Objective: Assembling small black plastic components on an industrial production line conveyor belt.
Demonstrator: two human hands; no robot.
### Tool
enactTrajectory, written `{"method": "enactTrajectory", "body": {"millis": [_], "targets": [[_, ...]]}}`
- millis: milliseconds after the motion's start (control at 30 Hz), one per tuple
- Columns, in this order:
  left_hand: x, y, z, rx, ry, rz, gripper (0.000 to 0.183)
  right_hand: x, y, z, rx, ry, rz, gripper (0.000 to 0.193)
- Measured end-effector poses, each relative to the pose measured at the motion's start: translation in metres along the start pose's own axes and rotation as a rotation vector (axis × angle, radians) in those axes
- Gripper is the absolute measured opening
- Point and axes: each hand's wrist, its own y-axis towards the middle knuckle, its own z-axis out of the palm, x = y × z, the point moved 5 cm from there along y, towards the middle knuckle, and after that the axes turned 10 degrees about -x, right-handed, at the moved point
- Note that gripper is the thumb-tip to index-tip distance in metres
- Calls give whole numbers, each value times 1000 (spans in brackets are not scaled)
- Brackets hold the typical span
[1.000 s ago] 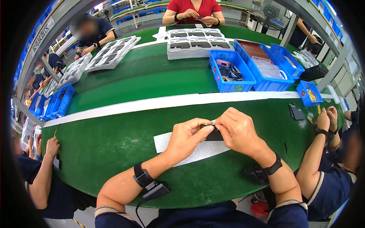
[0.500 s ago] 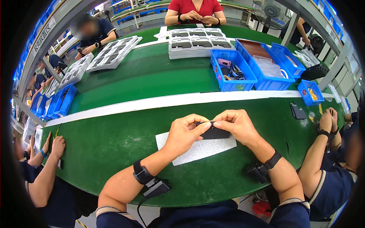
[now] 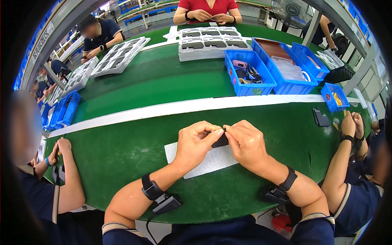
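Over green tabletop (image 3: 122, 153), black piece (image 3: 221, 141)

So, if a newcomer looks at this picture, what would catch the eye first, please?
Probably the left hand and right hand at the centre, holding a dark part near a pale sheet on the green table. Next, perhaps, the blue bins at upper right, and the red shirt at the top, behind stacked pale trays.

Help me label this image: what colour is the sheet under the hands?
Pale silvery grey; the sheet shows best in the head view.
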Motion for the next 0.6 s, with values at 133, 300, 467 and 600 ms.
{"method": "enactTrajectory", "body": {"millis": [133, 300, 467, 600], "targets": [[5, 3, 0, -27, 4, 128, 13, -3, 0, 1, 14, -30, 7, 16], [12, 5, 4, 40, -58, 25, 21, -30, -3, 8, 45, 324, 492, 12], [14, 3, 5, 85, -92, -25, 22, -33, -5, 5, 170, 211, 572, 18], [16, 2, 7, 113, -96, -45, 21, -27, -2, 3, 131, 172, 512, 13]]}}
